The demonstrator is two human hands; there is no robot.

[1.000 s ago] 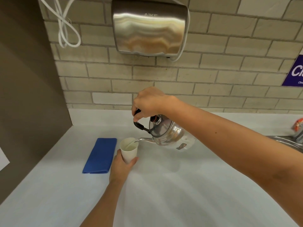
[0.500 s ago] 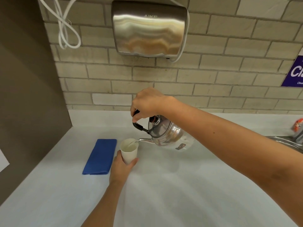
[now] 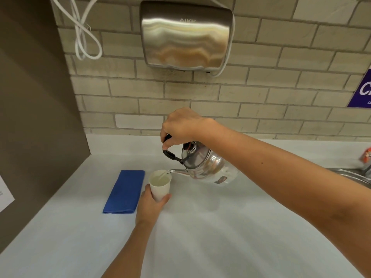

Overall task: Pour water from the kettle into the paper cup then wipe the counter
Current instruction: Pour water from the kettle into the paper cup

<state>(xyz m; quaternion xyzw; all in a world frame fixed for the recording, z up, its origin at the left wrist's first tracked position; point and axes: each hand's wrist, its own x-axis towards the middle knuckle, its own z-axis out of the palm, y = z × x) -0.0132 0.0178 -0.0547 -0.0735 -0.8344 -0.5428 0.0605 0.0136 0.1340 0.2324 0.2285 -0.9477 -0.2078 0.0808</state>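
Observation:
A shiny steel kettle (image 3: 208,167) with a black handle hangs tilted to the left above the white counter (image 3: 210,227). My right hand (image 3: 180,127) grips its handle from above. Its thin spout reaches over the rim of a white paper cup (image 3: 160,185), and a stream of water runs into the cup, which holds water. My left hand (image 3: 149,205) wraps the cup's lower part from the near side, holding it upright on the counter. A folded blue cloth (image 3: 125,191) lies flat just left of the cup.
A steel hand dryer (image 3: 186,35) hangs on the brick wall above, with white cable loops (image 3: 84,37) to its left. A brown side panel (image 3: 34,117) closes the counter's left end. A sink rim (image 3: 353,175) and tap show at the right edge.
The kettle stays tilted over the cup and keeps pouring; the water level in the cup has risen a little. Both hands hold nearly the same places.

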